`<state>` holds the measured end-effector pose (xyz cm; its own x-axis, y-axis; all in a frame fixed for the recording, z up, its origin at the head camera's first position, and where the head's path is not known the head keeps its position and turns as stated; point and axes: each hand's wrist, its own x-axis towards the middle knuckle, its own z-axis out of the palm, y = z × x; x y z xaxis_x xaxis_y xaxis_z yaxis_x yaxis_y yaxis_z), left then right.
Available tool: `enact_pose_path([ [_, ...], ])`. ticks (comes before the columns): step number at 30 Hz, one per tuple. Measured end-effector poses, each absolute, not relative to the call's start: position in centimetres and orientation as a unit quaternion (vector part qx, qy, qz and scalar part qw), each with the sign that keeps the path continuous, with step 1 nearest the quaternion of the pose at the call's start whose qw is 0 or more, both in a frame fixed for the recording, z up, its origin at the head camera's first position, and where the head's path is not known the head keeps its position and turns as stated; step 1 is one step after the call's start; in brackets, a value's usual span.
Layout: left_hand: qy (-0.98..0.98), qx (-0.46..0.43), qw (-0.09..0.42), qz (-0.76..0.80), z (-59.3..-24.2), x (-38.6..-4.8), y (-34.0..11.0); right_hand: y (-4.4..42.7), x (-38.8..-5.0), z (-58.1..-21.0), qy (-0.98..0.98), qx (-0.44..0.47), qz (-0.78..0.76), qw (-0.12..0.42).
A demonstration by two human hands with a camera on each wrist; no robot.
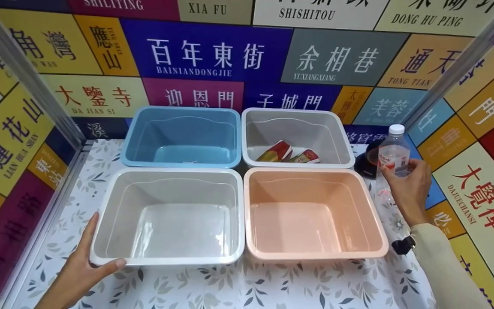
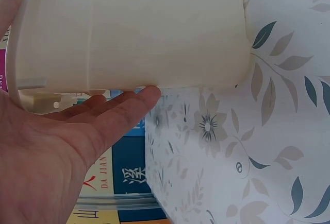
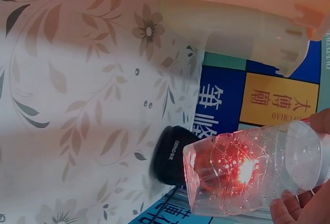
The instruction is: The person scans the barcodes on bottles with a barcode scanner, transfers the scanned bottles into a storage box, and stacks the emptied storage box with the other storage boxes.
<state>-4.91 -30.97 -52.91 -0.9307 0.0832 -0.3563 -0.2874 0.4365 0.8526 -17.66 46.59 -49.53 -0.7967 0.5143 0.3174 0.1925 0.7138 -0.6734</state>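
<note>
A clear plastic bottle [image 1: 395, 152] with a white cap and a red-and-white label stands upright in my right hand [image 1: 412, 184], to the right of the bins. The fingers grip its side; in the right wrist view a red glow lights the bottle [image 3: 247, 170]. At the near left corner of the light grey bin [image 1: 167, 259] rests my left hand [image 1: 79, 266]. Its thumb lies on the front rim and its straight fingers touch the outer left side, as the left hand [image 2: 77, 131] shows in the left wrist view.
A peach bin [image 1: 315, 256] stands front right, a blue bin [image 1: 182, 165] back left. The back right grey bin [image 1: 298, 115] holds two red-and-green packets [image 1: 276, 151]. A black object [image 1: 365, 167] sits behind the bottle. Printed walls enclose the leaf-patterned table [image 1: 204, 287].
</note>
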Motion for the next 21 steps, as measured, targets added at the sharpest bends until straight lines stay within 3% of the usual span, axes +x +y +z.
enact_pose_path([
  [6,0.832,-0.051,0.156,0.529,-53.2,-4.8,-30.8,46.1,-17.7,-48.7,-0.885,-0.193,0.331,0.264],
  [21,0.829,-0.063,0.163,0.531,-53.1,-5.0,-30.8,44.6,-17.4,-46.6,-0.883,-0.149,0.328,0.300],
])
